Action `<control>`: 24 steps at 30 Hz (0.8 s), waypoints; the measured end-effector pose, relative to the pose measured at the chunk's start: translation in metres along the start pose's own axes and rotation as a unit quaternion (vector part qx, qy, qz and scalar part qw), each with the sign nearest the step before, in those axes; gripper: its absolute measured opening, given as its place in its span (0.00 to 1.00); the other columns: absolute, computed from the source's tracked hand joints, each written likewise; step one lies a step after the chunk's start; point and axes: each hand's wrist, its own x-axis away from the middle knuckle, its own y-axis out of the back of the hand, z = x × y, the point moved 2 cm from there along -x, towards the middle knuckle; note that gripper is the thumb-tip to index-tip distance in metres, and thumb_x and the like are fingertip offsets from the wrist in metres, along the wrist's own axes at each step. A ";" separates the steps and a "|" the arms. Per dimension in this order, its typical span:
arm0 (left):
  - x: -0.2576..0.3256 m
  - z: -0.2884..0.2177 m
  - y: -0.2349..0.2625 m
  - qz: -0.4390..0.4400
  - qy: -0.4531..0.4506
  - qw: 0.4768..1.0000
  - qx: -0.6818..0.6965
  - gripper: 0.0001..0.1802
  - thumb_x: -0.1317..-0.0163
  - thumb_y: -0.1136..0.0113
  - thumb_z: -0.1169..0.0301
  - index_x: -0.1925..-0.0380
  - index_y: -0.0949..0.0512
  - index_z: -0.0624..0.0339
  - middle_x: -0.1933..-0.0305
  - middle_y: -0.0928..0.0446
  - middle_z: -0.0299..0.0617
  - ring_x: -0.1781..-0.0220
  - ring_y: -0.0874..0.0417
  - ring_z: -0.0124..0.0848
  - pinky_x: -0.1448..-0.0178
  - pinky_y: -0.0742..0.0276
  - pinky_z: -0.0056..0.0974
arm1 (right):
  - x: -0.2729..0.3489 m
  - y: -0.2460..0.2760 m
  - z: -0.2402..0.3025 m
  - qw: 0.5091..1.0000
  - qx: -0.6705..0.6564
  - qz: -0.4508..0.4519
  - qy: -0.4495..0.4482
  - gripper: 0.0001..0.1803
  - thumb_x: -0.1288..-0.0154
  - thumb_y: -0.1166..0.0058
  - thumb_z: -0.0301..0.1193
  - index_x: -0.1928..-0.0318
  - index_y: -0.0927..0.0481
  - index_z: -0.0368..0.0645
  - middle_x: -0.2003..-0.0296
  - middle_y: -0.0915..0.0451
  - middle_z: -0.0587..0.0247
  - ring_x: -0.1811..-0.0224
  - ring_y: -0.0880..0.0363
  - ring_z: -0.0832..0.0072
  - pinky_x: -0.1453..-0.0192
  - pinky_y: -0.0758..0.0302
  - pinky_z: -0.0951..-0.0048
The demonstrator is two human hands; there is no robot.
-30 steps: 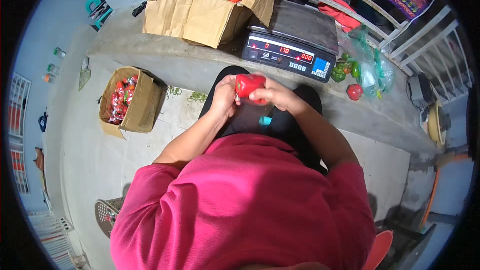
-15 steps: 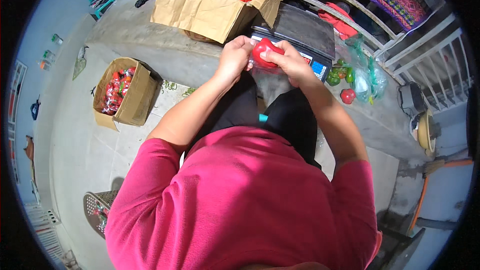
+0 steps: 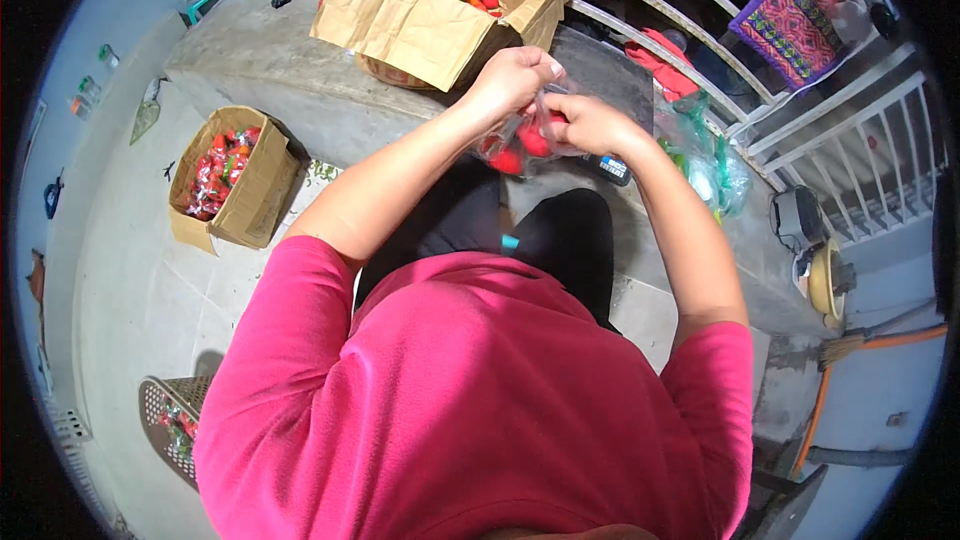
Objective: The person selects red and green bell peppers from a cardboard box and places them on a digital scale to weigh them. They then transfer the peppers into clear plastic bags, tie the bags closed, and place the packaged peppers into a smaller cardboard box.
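My left hand (image 3: 518, 82) pinches the upper edge of a clear plastic bag (image 3: 522, 123). Red bell peppers (image 3: 506, 159) hang low inside it, above my lap. My right hand (image 3: 592, 126) is closed at the bag's other side, thumb and fingers on the plastic by its mouth; a red pepper shows right against these fingers. Just beyond both hands lies a dark-topped weighing scale (image 3: 618, 85), its display partly covered by my right hand and wrist.
An open cardboard box (image 3: 405, 25) of red and green peppers stands on the concrete ledge (image 3: 255, 50). On the floor at left, a smaller box (image 3: 255, 195) holds bagged peppers, near a perforated basket (image 3: 165, 402). Plastic bags (image 3: 728, 175) lie right of the scale, beside white railings (image 3: 880, 150).
The red pepper that was in my right hand has dropped lower, into the bag. My left hand has risen and moved right, lifting the bag's edge; my view has shifted slightly.
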 end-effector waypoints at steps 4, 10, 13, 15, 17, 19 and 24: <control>0.004 -0.009 0.009 0.009 0.011 0.999 -0.041 0.08 0.39 0.47 0.68 0.70 0.26 0.60 0.80 0.29 0.30 0.85 0.37 0.16 0.83 0.42 0.24 | -0.020 -0.022 0.017 0.970 -0.224 -0.066 -0.063 0.13 0.45 0.53 0.26 0.58 0.25 0.39 0.68 0.22 0.55 0.63 0.23 0.66 0.63 0.26 0.70; 0.007 -0.036 0.030 -0.049 -0.083 0.990 -0.099 0.08 0.40 0.47 0.65 0.70 0.25 0.57 0.82 0.32 0.28 0.84 0.36 0.16 0.82 0.42 0.24 | -0.042 -0.046 0.026 0.962 -0.266 -0.064 -0.006 0.11 0.39 0.52 0.34 0.65 0.23 0.39 0.76 0.23 0.64 0.70 0.24 0.77 0.67 0.27 0.75; 0.006 -0.048 0.058 -0.101 -0.112 0.976 -0.159 0.08 0.41 0.46 0.62 0.71 0.25 0.54 0.85 0.35 0.26 0.86 0.38 0.16 0.82 0.43 0.24 | -0.038 -0.025 0.038 0.985 -0.136 -0.067 0.083 0.17 0.34 0.58 0.39 0.67 0.23 0.39 0.76 0.21 0.63 0.70 0.22 0.77 0.64 0.27 0.71; 0.006 -0.050 0.077 -0.113 -0.092 0.978 -0.149 0.09 0.41 0.46 0.62 0.72 0.26 0.54 0.85 0.36 0.26 0.86 0.39 0.16 0.83 0.44 0.24 | -0.008 0.006 0.065 0.988 -0.065 -0.122 0.071 0.21 0.34 0.59 0.45 0.71 0.23 0.41 0.79 0.22 0.58 0.73 0.23 0.68 0.66 0.29 0.67; 0.006 -0.057 0.079 -0.104 -0.099 0.978 -0.152 0.09 0.40 0.46 0.62 0.72 0.26 0.55 0.85 0.36 0.26 0.86 0.40 0.16 0.82 0.44 0.24 | 0.004 0.030 0.059 0.944 0.145 -0.217 0.200 0.23 0.36 0.58 0.49 0.73 0.24 0.41 0.82 0.25 0.54 0.74 0.25 0.58 0.68 0.30 0.62; 0.011 -0.071 0.077 -0.099 -0.130 0.974 -0.155 0.10 0.41 0.46 0.65 0.71 0.24 0.61 0.83 0.28 0.31 0.84 0.32 0.20 0.79 0.35 0.28 | 0.028 0.044 0.088 0.917 0.233 -0.246 0.210 0.18 0.42 0.47 0.40 0.78 0.30 0.38 0.85 0.34 0.56 0.75 0.29 0.61 0.66 0.33 0.65; 0.008 -0.030 0.043 -0.040 -0.170 0.921 -0.347 0.07 0.43 0.49 0.68 0.71 0.24 0.58 0.80 0.27 0.34 0.78 0.28 0.23 0.73 0.32 0.31 | 0.050 0.027 0.054 0.877 0.389 -0.168 0.228 0.07 0.49 0.46 0.32 0.75 0.28 0.43 0.79 0.26 0.61 0.72 0.26 0.63 0.61 0.33 0.66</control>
